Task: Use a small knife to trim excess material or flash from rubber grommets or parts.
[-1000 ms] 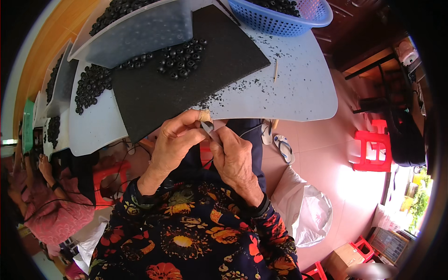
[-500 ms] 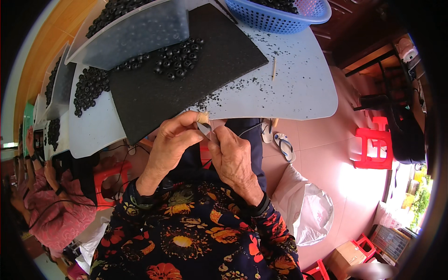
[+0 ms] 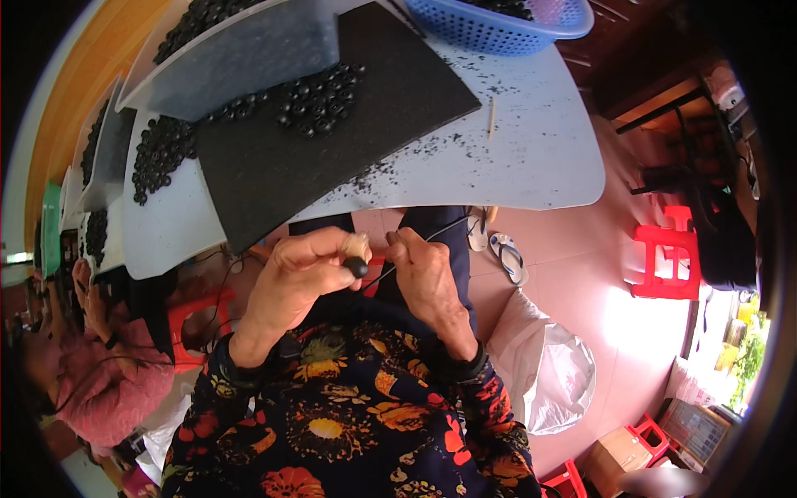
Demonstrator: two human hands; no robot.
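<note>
My left hand (image 3: pixel 303 270) is closed, pinching a small round black part (image 3: pixel 355 267) between thumb and fingers. A tan wrapping (image 3: pixel 355 246) covers the tip of its index finger. To its right, a short gap away, my right hand (image 3: pixel 427 282) is closed in a pinch on a small blade, of which only a dark sliver (image 3: pixel 392 238) shows at the fingertips. Both hands are over my lap, just off the table's near edge. Many black parts like the held one lie in a pile (image 3: pixel 320 104) on a dark mat (image 3: pixel 332 166).
On the pale table (image 3: pixel 548 158), black crumbs and a thin stick (image 3: pixel 491 118) lie right of the mat. A clear bin (image 3: pixel 241 62) and a blue basket (image 3: pixel 490 29) hold black parts. A white sack (image 3: pixel 540 373) stands on the floor. Another person (image 3: pixel 108 382) sits at left.
My hands have moved apart and down toward my lap. The blade has come away from the black part, which now shows in my left fingers.
</note>
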